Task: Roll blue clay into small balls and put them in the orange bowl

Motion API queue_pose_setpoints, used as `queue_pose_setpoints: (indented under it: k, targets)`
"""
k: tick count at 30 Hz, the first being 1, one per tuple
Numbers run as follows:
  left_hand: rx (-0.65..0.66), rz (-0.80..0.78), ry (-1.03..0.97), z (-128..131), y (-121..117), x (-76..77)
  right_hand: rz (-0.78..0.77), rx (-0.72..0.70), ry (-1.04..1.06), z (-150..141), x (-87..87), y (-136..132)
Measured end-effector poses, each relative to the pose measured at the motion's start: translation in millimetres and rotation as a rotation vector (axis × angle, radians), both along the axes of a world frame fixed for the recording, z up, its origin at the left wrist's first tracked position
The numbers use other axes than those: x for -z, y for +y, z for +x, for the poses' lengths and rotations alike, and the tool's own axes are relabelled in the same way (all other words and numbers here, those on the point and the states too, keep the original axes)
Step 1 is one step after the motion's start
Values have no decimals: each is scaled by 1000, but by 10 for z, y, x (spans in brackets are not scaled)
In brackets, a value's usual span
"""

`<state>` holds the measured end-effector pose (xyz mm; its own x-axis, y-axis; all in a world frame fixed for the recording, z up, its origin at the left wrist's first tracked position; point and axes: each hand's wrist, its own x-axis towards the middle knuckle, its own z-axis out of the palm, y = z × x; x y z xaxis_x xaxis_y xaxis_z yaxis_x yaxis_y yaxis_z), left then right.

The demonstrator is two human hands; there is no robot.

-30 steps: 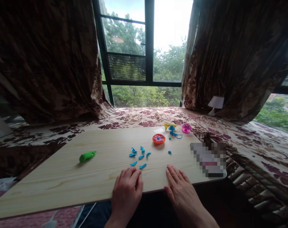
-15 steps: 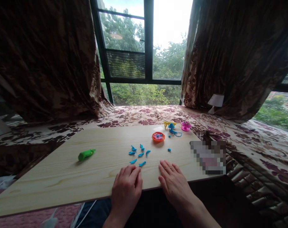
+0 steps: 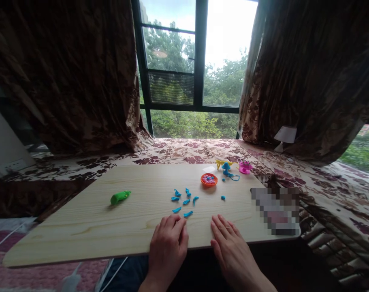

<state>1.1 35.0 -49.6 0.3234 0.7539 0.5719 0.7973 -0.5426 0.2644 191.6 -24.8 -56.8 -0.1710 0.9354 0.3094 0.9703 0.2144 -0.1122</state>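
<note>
My left hand point(image 3: 169, 239) rests at the near table edge, fingers curled under and thumb against the index finger. Whatever is under its fingers, if anything, is hidden. Just ahead of its fingertips lies a blue clay piece point(image 3: 188, 214). My right hand point(image 3: 227, 238) is flat on the tabletop, palm down, holding nothing. Beyond my hands several small blue leaf-like clay pieces point(image 3: 186, 202) lie in a loose group. A lone blue lump point(image 3: 223, 198) is ahead of my right hand. Farther back stands an orange dish point(image 3: 209, 185) with pink and blue balls in it.
A green clay figure point(image 3: 120, 197) lies on the left of the wooden table point(image 3: 90, 219). At the back right are a blue mushroom-like shape point(image 3: 226, 167), a yellow figure point(image 3: 221, 163) and a pink piece point(image 3: 245, 167). A blurred-out flat object point(image 3: 275, 213) sits at the right edge.
The view has shifted, so everything appears slightly right and lower. My hands hold the same pose on the table, and the clay pieces have not moved on it.
</note>
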Motion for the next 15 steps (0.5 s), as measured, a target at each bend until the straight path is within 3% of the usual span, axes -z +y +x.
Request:
queue_pose_setpoints:
  k: [4,7,11,15]
  targets:
    - [13,-3,8,-20,-21,-12,-36,68,5,76,-100,234]
    - [13,14,1,-35,-10,14,-11,113,-40,241,-21,162]
    - [3,40,-10,-38,25,49,55,-2,-81,267,136,-69]
    - [12,37,-14,-53,35,51,30,-187,12,116,-53,7]
